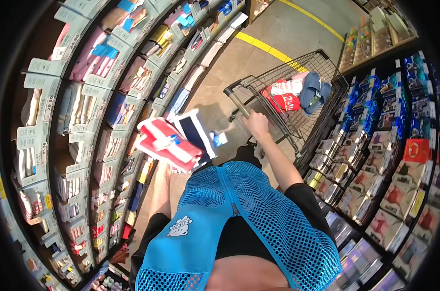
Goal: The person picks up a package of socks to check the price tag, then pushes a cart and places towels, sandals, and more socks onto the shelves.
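Observation:
My left hand (164,169) holds up two folded cloth pieces in front of the left shelves, its fingers mostly hidden beneath them. One is a red-and-white folded cloth (174,145) with a blue tag. Beside it is a navy folded cloth (195,133) with white edging, and a blue-and-white tag (219,139) sticks out at its right. My right hand (256,124) is closed around the handle (238,103) of a black wire shopping cart (322,56). Inside the cart lie blue slide sandals (313,89), a red cloth item (284,101) and a striped cloth item (285,87).
Tall shelves (86,131) of folded textiles in grey boxes curve along the left. Racks of packaged goods (370,167) line the right, close to the cart. Ahead, a tiled floor (220,82) carries yellow lines (259,44). A blue mesh vest (195,233) covers my torso.

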